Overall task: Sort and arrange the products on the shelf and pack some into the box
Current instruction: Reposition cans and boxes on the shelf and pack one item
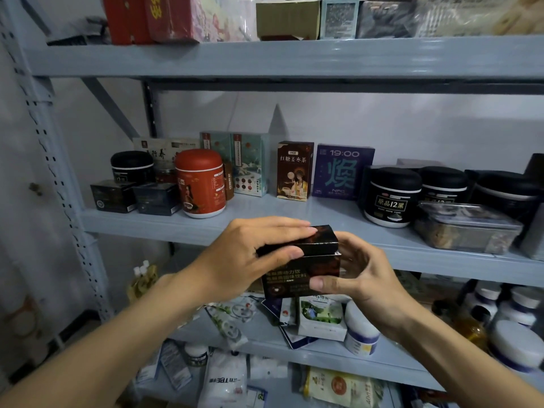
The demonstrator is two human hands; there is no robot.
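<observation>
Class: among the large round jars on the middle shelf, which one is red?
The jar left of centre, in front of the teal boxes; the other large jars are black.

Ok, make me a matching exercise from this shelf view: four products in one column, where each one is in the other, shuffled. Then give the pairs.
Things
1. red jar
2. purple box
3. dark box
4. clear plastic container

Places
A. held between the left hand and the right hand
B. right end of the middle shelf, in front of the black jars
C. left part of that shelf, next to the small black boxes
D. upright between the brown tea box and the black jars

Pairs: 1-C, 2-D, 3-A, 4-B
</observation>
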